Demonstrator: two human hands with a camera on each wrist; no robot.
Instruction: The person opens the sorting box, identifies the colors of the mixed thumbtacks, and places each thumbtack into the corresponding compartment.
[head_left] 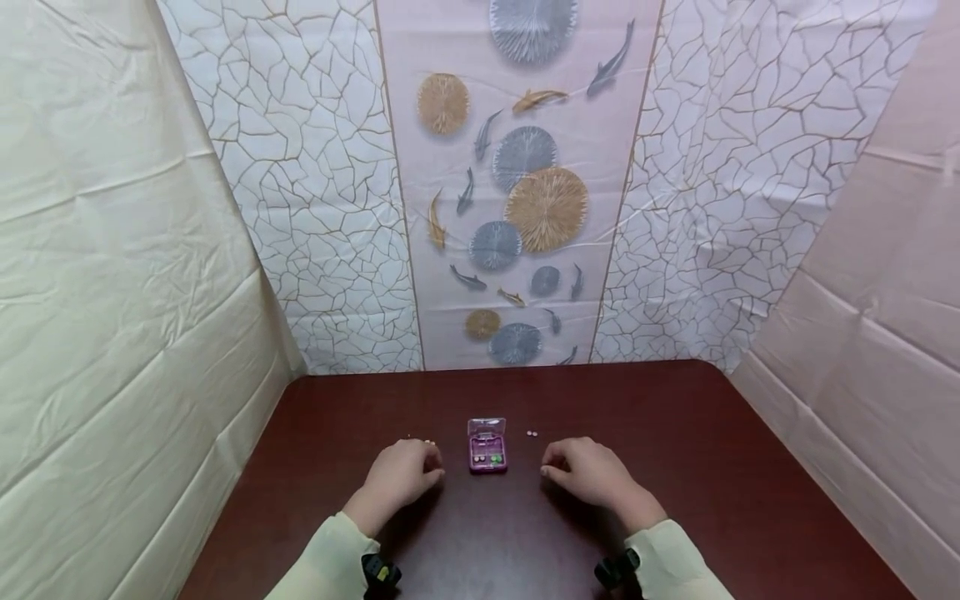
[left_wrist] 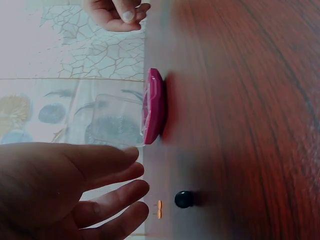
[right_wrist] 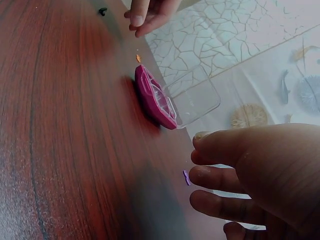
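Purple box (head_left: 488, 468), clear lid (head_left: 487, 427) raised, sits on the table (head_left: 487, 542) between left hand (head_left: 403, 472) and right hand (head_left: 591, 473), both loosely curled, holding nothing; judged light, stiff, slippery, lid likely fragile; best gripped by the base's sides

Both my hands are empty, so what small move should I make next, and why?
I'd probably pinch the small purple piece with your right hand: that hand is empty and close to it, and the piece lies on the table outside the open pink box, which already holds green pieces.
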